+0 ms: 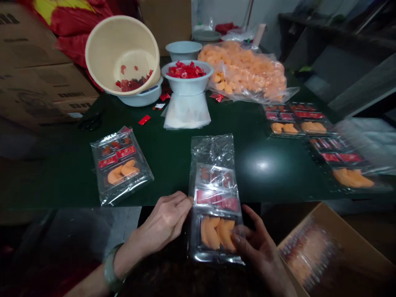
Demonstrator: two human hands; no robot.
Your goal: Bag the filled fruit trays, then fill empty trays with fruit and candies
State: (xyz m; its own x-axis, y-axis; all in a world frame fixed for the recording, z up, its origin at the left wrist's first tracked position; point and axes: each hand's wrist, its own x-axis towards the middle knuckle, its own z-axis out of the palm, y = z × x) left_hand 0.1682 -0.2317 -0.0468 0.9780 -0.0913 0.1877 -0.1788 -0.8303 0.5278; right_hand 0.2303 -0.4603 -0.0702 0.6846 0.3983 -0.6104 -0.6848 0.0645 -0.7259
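A clear plastic bag (213, 152) with a black tray (215, 214) inside lies at the near edge of the dark green table (173, 165). The tray holds orange pieces and red sachets. My left hand (165, 220) grips the tray's left side, fingers curled. My right hand (258, 243) holds its lower right corner, thumb on the plastic over the orange pieces. A second bagged tray (120, 165) lies to the left.
White bowl of red sachets (187, 76), tilted cream basin (122, 55), big bag of orange pieces (247, 72) at the back. Unbagged filled trays (293, 119) lie right. An open cardboard box (324, 251) sits at lower right. Cartons (34, 74) stack left.
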